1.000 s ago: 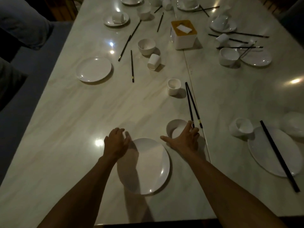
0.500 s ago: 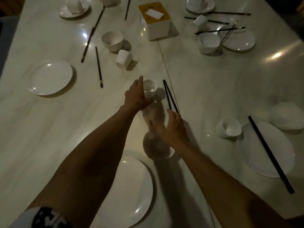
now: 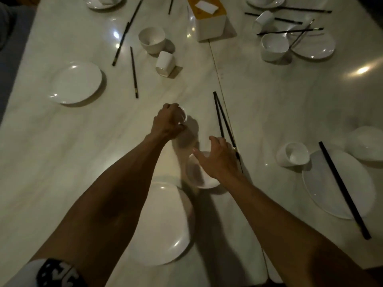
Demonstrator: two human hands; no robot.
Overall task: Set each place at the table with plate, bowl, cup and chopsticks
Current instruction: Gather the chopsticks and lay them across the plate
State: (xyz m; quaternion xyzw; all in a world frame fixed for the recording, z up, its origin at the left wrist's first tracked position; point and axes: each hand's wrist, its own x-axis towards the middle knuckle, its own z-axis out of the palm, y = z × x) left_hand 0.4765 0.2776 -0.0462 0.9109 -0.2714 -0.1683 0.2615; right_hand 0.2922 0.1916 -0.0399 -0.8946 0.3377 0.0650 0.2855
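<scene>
Head view, dim light over a pale marble-look table (image 3: 68, 154). Left hand (image 3: 168, 121) closed around a small white cup (image 3: 182, 116), fingers wrapped over its near side, only the rim and far wall showing, cup near the table's middle. Right hand (image 3: 217, 158) spread open, fingers apart and gripping nothing, hovering above a small white bowl (image 3: 202, 179) that sits upright just beyond a round white plate (image 3: 163, 226) at the near edge. Pair of thin black chopsticks (image 3: 222, 121) lying just right of the bowl, far tips close together, near ends passing under the right hand's fingers; contact with the fingers cannot be told.

To the right, a second white plate (image 3: 323, 187) carrying a pair of black chopsticks (image 3: 344, 189) laid diagonally across it, a white cup on its side (image 3: 293, 155) touching the plate's left rim, and an overturned white bowl (image 3: 366, 142) at its far side.

Farther left, an empty white plate (image 3: 75, 81), loose black chopsticks (image 3: 133, 71), an upright white bowl (image 3: 152, 39) and a tipped cup (image 3: 165, 63). At the far centre, a white box with a yellow top (image 3: 209, 19).
</scene>
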